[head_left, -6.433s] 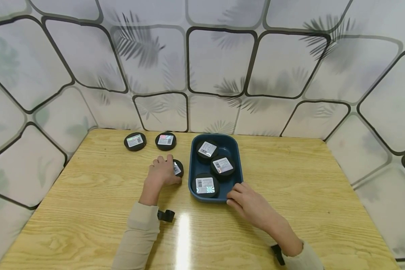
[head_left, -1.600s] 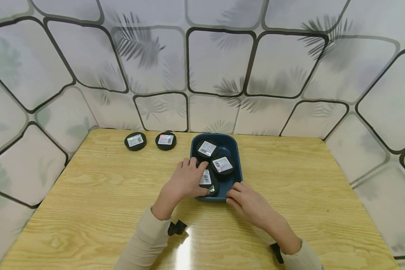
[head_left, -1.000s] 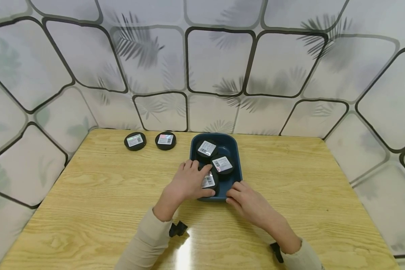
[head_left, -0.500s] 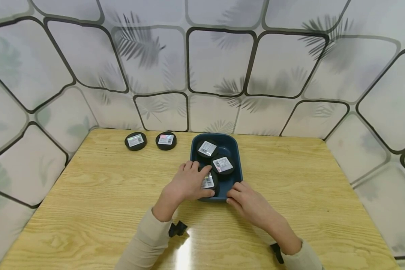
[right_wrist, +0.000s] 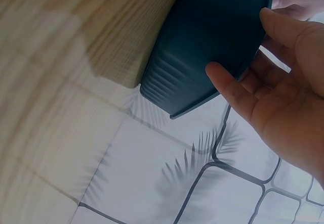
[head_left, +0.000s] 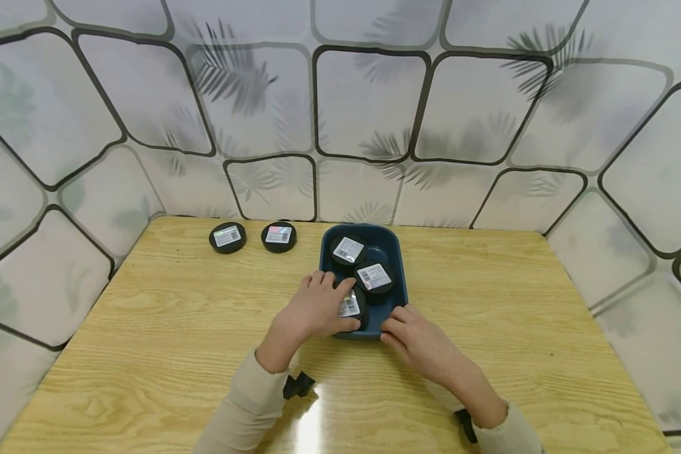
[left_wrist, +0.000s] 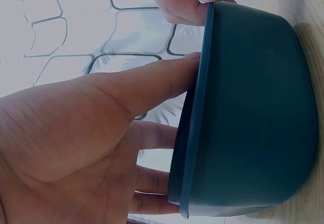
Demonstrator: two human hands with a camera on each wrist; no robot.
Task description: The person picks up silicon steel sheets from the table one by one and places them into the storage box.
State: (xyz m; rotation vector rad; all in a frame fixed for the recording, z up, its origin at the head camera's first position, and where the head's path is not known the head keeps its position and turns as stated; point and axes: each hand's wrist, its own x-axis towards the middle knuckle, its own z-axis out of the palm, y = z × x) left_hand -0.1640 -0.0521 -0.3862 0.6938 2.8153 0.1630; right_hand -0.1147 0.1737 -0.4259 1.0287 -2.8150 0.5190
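Note:
In the head view a blue plastic bin stands on the table, with black round discs inside bearing white barcode labels. My left hand reaches over its left rim and holds a black disc at the front left, thumb and fingers around the edges. Whether another disc lies beneath is hidden. Behind it lie a second disc and a third disc. My right hand grips the bin's front right corner. In the left wrist view the bin's wall hides the left fingertips; in the right wrist view fingers touch the rim.
Two more labelled black discs lie on the wooden table to the left of the bin: one disc nearer it, another disc farther left. A patterned curtain rises along the table's back and sides.
My left hand has carried a disc from the table left of the bin into the bin's front left. Over the last second it has hardly moved. The right hand has kept its place.

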